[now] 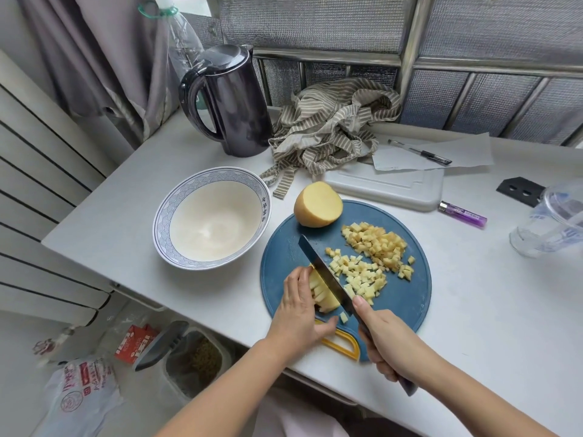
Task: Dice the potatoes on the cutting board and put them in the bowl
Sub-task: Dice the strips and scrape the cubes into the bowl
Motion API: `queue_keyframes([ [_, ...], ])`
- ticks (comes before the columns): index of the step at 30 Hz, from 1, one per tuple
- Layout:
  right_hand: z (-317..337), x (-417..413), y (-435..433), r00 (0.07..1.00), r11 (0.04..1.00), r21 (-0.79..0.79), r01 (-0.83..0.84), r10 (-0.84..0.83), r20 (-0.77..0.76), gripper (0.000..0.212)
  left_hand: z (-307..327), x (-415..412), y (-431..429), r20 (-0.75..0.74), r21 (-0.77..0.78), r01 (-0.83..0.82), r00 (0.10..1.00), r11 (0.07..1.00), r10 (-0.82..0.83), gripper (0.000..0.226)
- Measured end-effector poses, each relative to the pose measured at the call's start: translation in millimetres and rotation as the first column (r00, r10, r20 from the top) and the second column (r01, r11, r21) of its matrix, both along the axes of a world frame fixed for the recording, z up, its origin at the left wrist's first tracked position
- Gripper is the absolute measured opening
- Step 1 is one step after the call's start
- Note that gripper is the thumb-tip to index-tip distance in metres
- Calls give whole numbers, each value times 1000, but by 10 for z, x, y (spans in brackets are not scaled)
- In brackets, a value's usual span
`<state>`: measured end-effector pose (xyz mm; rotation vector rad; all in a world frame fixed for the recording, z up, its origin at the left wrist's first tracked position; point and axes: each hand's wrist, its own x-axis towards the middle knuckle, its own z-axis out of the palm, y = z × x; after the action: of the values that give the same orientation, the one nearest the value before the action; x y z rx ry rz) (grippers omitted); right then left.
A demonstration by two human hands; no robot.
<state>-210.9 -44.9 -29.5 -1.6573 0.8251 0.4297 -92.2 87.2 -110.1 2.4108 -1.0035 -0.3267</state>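
The head view shows the dicing step in hand. The left hand point(299, 307) is clenched over a bundle of potato strips point(325, 294) near the front of the blue board point(407, 304), fingers curled over them. The right hand point(389, 345) grips the knife point(325, 272) by its handle, forefinger along the spine; the blade stands slanted against the cut face of the strips, just right of the left fingers. Beyond the blade, to its right, lies a heap of dice point(369, 260) on the board. A half potato point(318, 204) waits uncut at the board's far edge, ahead of both hands. The bowl point(164, 228) sits on the bench point(473, 294) to the left of the left hand, just beside the board, and holds nothing yet.

The task seems under halfway done. The next move likely calls for short downward cuts across the strips, the left fingers backing off from the blade each time; then the half potato, then moving the dice to the bowl.
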Motion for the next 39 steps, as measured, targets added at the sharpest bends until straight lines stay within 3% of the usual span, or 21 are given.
queue_keyframes([
  [4, 1, -10, -6, 1000, 1000, 17, 3, -3, 9, 63, -4, -19, 1, -3, -36, -23, 1000, 999, 23, 110],
  [11, -7, -7, -26, 1000, 1000, -10, -20, 20, 10, 61, 2, -144, -87, -40, -119, -181, 983, 976, 177, 107],
  [17, 11, -13, -25, 999, 999, -31, -42, 42, 4, 61, -11, -144, -104, -12, -123, -216, 976, 969, 216, 98],
  [23, 12, -30, -6, 999, 999, -29, -41, 41, 9, 62, -13, -91, -18, -37, -163, -135, 991, 977, 131, 93],
  [32, -15, -47, 40, 999, 997, -57, -45, 46, 17, 64, -84, -124, 3, 107, -187, -56, 991, 981, 77, 76],
  [36, -54, -48, 88, 999, 992, -120, -47, 49, 8, 63, -121, -93, -6, 83, -147, -55, 994, 988, 67, 83],
  [39, -99, -44, 117, 999, 992, -126, -31, 33, 11, 64, -150, -38, -11, 115, -149, -20, 993, 989, 38, 68],
])
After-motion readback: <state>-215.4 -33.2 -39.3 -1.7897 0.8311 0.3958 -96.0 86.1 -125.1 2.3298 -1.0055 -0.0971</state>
